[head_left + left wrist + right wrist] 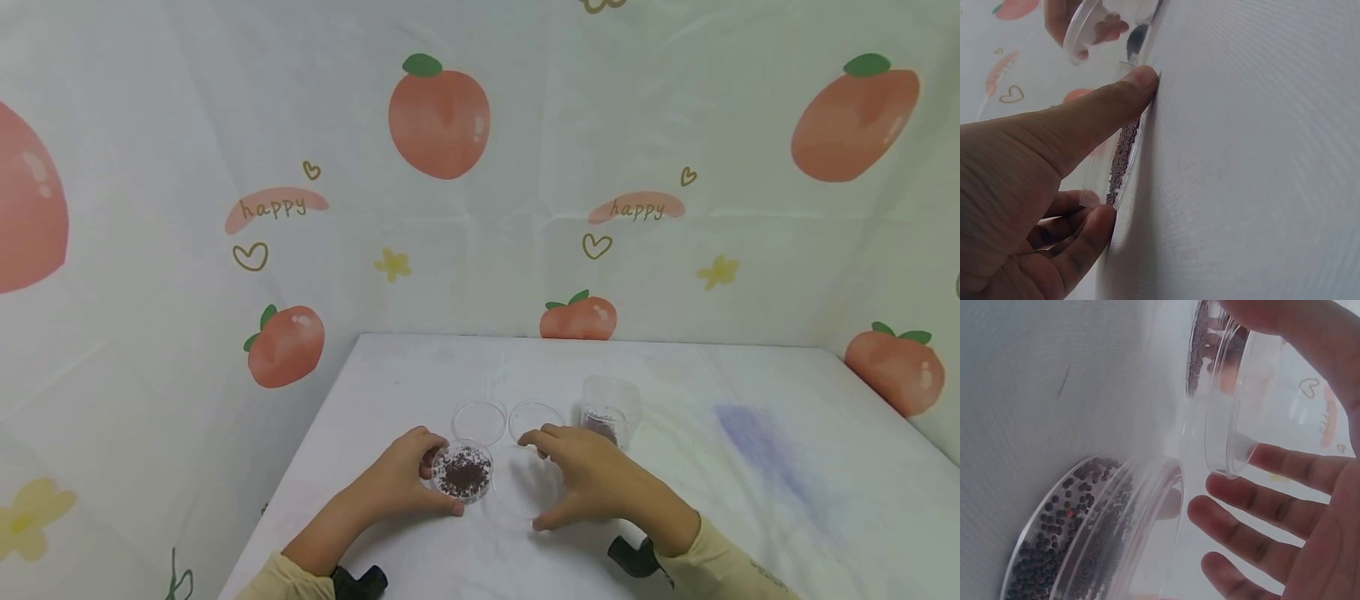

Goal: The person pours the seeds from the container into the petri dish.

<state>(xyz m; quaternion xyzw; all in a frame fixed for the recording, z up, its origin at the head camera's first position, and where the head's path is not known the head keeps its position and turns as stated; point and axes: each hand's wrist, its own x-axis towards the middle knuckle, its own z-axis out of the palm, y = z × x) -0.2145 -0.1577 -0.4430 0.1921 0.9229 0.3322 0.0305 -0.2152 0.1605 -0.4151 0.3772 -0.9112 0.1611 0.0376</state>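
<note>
My left hand (408, 475) grips a round clear petri dish (462, 472) of small dark brown grains by its sides, thumb at the near edge and fingers at the far edge. The dish rests on the white table, its grains (1124, 156) in a thin layer. Just to the right, my right hand (585, 471) holds a clear round lid (1238, 419) by its edge between thumb and fingers. The lid is tilted beside the left-hand dish, raised above the tabletop. The other right fingers (1241, 537) are spread, touching nothing.
Two clear round pieces, a left one (478, 402) and a right one (536, 402), lie behind the hands. Stacked clear dishes of dark round seeds (1041, 569) stand to the right, by a clear plastic container (626, 392). A purple stain (765, 450) marks the white cloth (750, 533).
</note>
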